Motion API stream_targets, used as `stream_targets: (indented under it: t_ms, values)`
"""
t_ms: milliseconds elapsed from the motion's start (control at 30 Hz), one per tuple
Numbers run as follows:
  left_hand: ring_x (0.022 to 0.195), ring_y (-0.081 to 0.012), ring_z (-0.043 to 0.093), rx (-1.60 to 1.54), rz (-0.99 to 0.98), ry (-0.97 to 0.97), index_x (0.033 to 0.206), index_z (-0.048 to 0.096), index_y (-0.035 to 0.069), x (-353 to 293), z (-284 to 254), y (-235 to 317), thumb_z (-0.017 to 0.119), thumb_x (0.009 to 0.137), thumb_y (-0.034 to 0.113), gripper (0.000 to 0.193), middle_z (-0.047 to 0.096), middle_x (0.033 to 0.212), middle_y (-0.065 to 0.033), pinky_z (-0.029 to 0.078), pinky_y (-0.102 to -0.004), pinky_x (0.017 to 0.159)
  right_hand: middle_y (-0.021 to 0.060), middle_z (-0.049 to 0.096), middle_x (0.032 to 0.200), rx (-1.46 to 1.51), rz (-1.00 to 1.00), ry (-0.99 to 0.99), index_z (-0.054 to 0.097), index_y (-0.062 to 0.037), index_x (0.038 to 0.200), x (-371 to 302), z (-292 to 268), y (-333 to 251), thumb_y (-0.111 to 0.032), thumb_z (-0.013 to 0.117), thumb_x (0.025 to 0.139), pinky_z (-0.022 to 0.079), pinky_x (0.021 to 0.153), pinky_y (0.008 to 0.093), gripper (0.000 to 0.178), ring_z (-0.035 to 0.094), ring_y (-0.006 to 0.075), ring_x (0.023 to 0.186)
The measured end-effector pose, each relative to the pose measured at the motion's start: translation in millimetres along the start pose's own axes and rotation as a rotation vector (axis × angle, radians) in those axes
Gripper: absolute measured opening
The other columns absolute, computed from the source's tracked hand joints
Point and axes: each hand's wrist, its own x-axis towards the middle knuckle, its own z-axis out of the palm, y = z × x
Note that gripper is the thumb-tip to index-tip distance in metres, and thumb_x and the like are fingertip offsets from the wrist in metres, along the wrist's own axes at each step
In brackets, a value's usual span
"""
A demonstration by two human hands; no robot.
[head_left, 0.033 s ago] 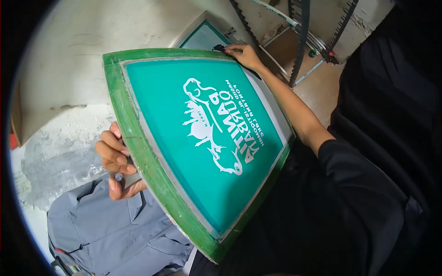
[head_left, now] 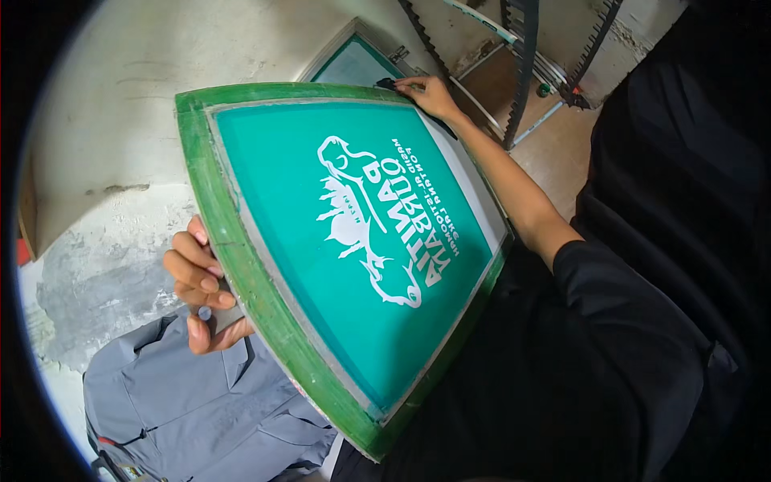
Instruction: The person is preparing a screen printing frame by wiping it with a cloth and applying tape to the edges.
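The left hand (head_left: pixel 197 296) is curled closed on the edge of a green-framed screen (head_left: pixel 289 241), which slants between the 2 hands. The right hand (head_left: pixel 431 96), fingers bent, touches a black piece (head_left: pixel 387 83); its grip I cannot tell. Mirrored white lettering (head_left: pixel 395 210) lies right of the left hand.

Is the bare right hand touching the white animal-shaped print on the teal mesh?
Apart: the head view shows a strip of teal mesh between the print and the right hand.
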Motion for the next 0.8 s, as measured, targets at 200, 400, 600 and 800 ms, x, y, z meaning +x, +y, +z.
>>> stream_targets:
  t_ms: [200, 400, 600, 800]
  values:
    - [0.077, -0.0159, 0.042, 0.100, 0.022, -0.034, 0.054, 0.045, 0.017, 8, -28, -7, 0.056, 0.074, 0.041, 0.033, 0.049, 0.077, -0.0003, 0.033, -0.0395, 0.091, 0.0142, 0.080, 0.101, 0.040, 0.150, 0.172, 0.081, -0.0064, 0.111, -5, -2, 106, -0.017, 0.076, 0.094, 0.058, 0.084, 0.0347, 0.020, 0.077, 0.0198, 0.092]
    - [0.077, -0.0150, 0.042, 0.121, 0.053, -0.060, 0.055, 0.048, 0.018, 26, -34, -9, 0.054, 0.076, 0.043, 0.033, 0.049, 0.077, 0.0013, 0.032, -0.0396, 0.090, 0.0163, 0.080, 0.096, -0.097, 0.162, 0.345, 0.081, -0.0028, 0.107, 11, 7, 137, -0.011, 0.076, 0.091, 0.058, 0.080, 0.0359, 0.018, 0.078, 0.0217, 0.087]
    - [0.076, -0.0140, 0.041, 0.146, 0.032, -0.012, 0.056, 0.051, 0.017, 15, -37, -17, 0.056, 0.078, 0.045, 0.035, 0.049, 0.078, 0.0036, 0.032, -0.0394, 0.088, 0.0115, 0.080, 0.100, -0.042, 0.253, 0.194, 0.078, 0.0033, 0.110, -71, -28, 192, -0.004, 0.073, 0.094, 0.056, 0.083, 0.0295, 0.018, 0.074, 0.0149, 0.092]
    - [0.076, -0.0137, 0.041, 0.200, 0.049, -0.076, 0.058, 0.050, 0.019, -3, -54, -17, 0.056, 0.075, 0.046, 0.033, 0.049, 0.078, 0.0045, 0.031, -0.0380, 0.085, 0.0121, 0.080, 0.101, 0.067, 0.313, 0.238, 0.078, 0.0024, 0.108, -119, -29, 205, -0.005, 0.072, 0.096, 0.057, 0.083, 0.0295, 0.016, 0.074, 0.0143, 0.093]
